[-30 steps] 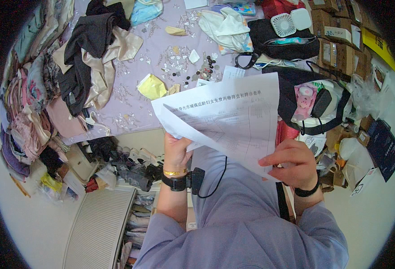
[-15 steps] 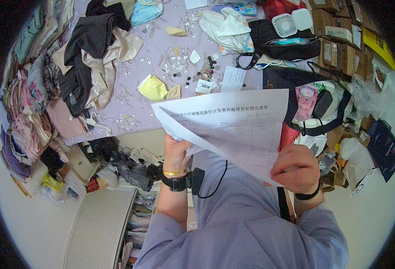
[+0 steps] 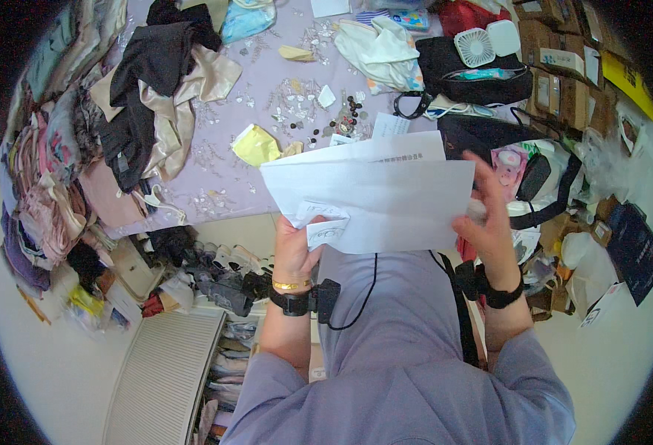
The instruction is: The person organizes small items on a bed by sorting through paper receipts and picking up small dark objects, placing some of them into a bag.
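The head view shows, nearest, the person's grey-lavender shirt (image 3: 400, 393), with a black strap (image 3: 295, 304) and a gold bracelet (image 3: 291, 285) on the left wrist. The left hand (image 3: 297, 245) grips the lower left corner of a folded white sheet (image 3: 408, 204) and, with it, a small creased slip (image 3: 328, 233) bearing handwriting. The right hand (image 3: 489, 215) is at the sheet's right edge, thumb and fingers spread wide; whether the thumb touches the paper, one cannot tell. The sheet is held above the lap, near the table's close edge, its plain face up and a printed part showing beyond the fold. Past it, on a flowered lavender cloth (image 3: 219, 137), lie a yellow packet (image 3: 256, 145), scattered dark round pieces (image 3: 352, 105) and dark clothing (image 3: 156, 63). Farther off, a white cloth (image 3: 377, 48) lies beside a black pouch (image 3: 475, 87) with a white fan (image 3: 475, 47) on top.
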`<state>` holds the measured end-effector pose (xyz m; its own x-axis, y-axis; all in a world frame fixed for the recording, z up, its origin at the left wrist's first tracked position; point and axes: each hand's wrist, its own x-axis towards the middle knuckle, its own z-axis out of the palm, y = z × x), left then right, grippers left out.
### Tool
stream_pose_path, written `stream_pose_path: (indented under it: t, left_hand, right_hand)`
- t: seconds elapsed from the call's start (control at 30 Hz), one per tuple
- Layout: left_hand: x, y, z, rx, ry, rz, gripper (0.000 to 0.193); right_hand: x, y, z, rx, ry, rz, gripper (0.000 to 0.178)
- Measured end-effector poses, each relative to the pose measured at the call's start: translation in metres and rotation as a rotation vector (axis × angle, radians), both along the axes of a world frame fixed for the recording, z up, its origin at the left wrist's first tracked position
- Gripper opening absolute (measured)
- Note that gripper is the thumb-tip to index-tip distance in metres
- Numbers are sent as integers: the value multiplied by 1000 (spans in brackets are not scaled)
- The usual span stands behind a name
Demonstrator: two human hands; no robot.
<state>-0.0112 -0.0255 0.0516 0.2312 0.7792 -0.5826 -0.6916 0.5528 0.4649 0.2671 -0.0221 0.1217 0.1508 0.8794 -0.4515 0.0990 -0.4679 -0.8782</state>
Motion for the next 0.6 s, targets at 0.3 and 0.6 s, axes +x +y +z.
stream_pose_path:
  t: [0.3, 0.6]
  left_hand:
    - [14, 12, 10, -102, 505, -232, 32]
    - [34, 5, 23, 107, 781, -534, 37]
  right_hand:
    - [-14, -10, -45, -298, 240, -30, 27]
    - [-49, -16, -46, -156, -60, 163, 28]
